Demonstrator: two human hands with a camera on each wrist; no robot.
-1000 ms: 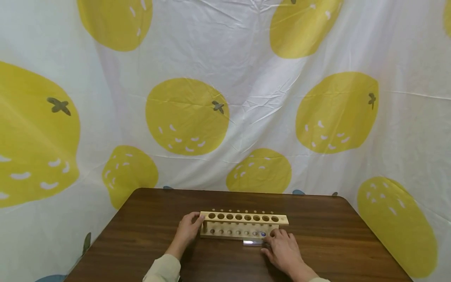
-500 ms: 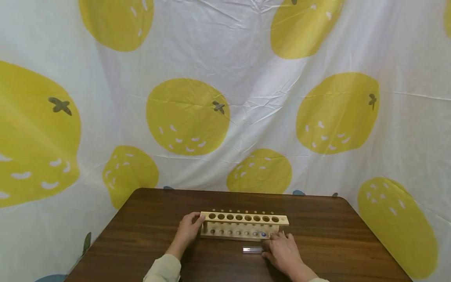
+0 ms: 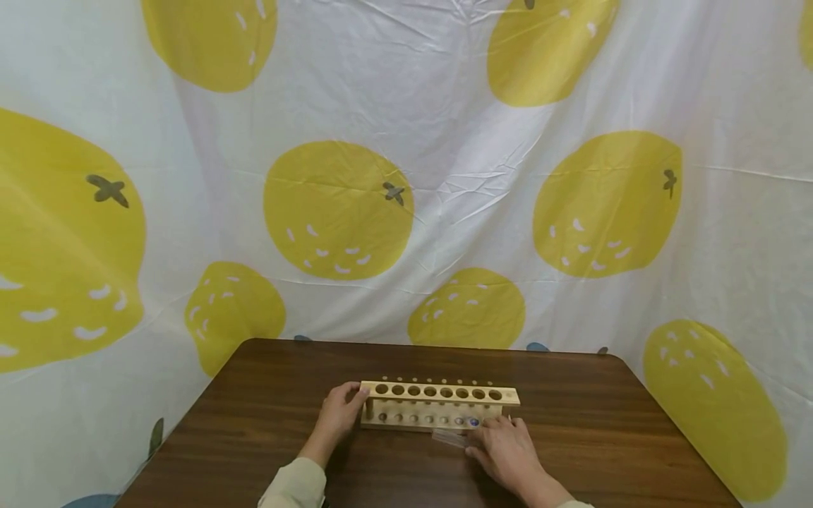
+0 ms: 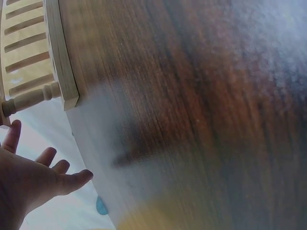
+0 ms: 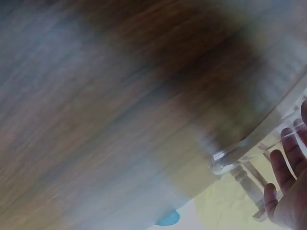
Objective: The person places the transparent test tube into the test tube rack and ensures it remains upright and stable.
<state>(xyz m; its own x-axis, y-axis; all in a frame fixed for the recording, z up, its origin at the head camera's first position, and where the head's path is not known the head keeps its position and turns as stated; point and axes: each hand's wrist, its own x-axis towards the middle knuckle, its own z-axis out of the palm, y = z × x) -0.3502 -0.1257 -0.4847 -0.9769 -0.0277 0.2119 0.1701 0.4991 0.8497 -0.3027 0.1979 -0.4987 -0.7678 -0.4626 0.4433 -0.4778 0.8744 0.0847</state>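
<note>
A light wooden test tube rack (image 3: 440, 393) stands on the dark table, its top board pierced by a row of round holes. My left hand (image 3: 339, 413) pinches the rack's left end; in the left wrist view its other fingers (image 4: 72, 182) spread away from the wood and the thumb is out of frame. In front of the rack's right half, my right hand (image 3: 510, 451) holds a clear test tube (image 3: 449, 438) by one end. The tube's rounded end (image 5: 219, 165) points left, and its other end is hidden by the hand. The right thumb is out of the right wrist view.
On the rack's lower board, near the right end, is a small blue spot (image 3: 474, 422). A row of pegs (image 3: 429, 380) shows along the rack's far side. The brown wooden table (image 3: 591, 423) reaches back to a white curtain (image 3: 464, 233) printed with yellow fruit.
The clear test tube first shifted toward me, away from the rack, then came back toward it and now slants with its free end farther from me. The left hand and rack have stayed put.
</note>
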